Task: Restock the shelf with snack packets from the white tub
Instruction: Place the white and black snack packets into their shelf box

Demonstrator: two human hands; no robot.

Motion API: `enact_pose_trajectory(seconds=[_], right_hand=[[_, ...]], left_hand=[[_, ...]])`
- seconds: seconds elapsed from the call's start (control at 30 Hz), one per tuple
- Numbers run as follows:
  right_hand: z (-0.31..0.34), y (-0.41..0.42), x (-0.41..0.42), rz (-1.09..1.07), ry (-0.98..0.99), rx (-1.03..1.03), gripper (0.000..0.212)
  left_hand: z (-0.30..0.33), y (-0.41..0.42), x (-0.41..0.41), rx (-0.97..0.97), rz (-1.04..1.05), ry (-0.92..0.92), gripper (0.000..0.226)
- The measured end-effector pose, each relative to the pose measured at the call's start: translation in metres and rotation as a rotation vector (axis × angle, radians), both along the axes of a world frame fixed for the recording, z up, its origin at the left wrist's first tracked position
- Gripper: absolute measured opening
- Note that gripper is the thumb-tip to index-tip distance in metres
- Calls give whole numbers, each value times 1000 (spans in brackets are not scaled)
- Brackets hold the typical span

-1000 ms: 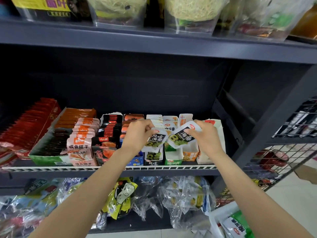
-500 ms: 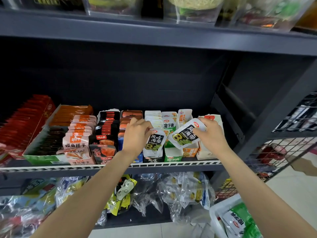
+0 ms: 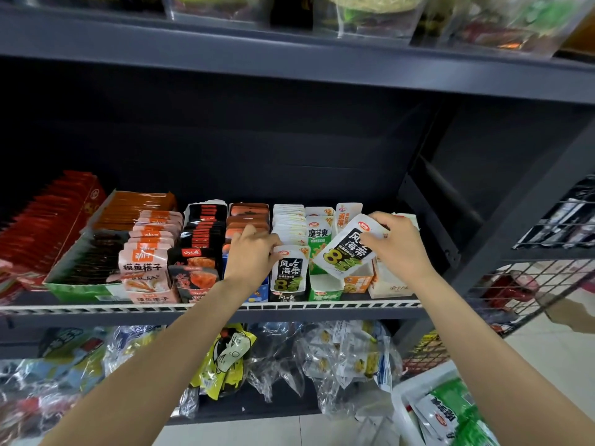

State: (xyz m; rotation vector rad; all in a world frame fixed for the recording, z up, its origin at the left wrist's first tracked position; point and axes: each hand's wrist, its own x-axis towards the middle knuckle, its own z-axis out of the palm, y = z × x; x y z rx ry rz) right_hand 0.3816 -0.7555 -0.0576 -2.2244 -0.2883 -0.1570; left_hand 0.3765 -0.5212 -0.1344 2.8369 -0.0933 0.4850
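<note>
R hand [image 3: 397, 249] pinches tilted seaweed packet [image 3: 346, 247] mid-right by top edge. L hand [image 3: 249, 260] grips front packet [image 3: 287, 269] in box. Pkts look light, floppy, slick; hold at edge seal.

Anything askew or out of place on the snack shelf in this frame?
Only the white-and-black seaweed packet that the right hand holds: it hangs tilted above the green and orange display boxes, not yet in its row. The left hand steadies the upright front packet.
</note>
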Motion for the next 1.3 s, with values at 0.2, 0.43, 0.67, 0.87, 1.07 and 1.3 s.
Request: enact_pose_trajectory(seconds=[0.2, 0.43, 0.67, 0.87, 1.07, 1.3], right_hand=[[-5, 9, 4, 29, -20, -28, 9], [-11, 36, 6, 164, 18, -64, 18], [-40, 67, 16, 190, -121, -205, 27], [-67, 82, 14, 160, -309, -391, 28], [-84, 89, 15, 50, -305, -362, 6], [-85, 81, 12, 48, -262, -296, 19]], left_hand=[[2, 6, 1, 325, -137, -127, 53], [1, 20, -1, 173, -182, -18, 41], [9, 32, 1, -66, -179, 103, 40], [-1, 32, -4, -203, -222, 109, 35], [-3, 30, -4, -126, -224, 92, 36], [-7, 10, -4, 36, -197, -112, 31]])
